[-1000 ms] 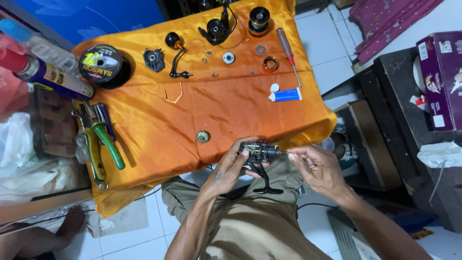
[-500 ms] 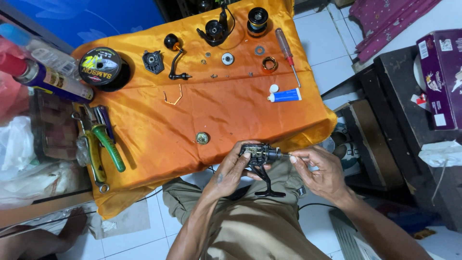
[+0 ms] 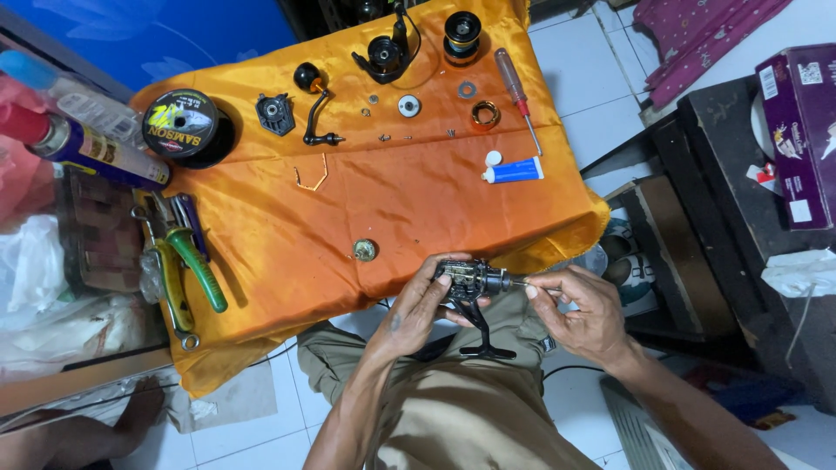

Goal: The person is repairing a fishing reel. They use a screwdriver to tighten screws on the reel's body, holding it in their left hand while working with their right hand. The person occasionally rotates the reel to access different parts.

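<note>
1. Clearly mid-job: left hand [image 3: 416, 306] closed around the stripped reel body [image 3: 470, 280], over the lap.
2. Right hand [image 3: 585, 312] pinches its shaft tip.
3. Spool [image 3: 461, 33], crank handle [image 3: 313, 109] and side plate [image 3: 276, 113] lie unfitted, well beyond both hands.

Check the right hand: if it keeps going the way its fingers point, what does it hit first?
The right hand points left along a thin shaft toward the black reel body that the left hand holds. It would likely meet the reel body first; depth is unclear.
</note>
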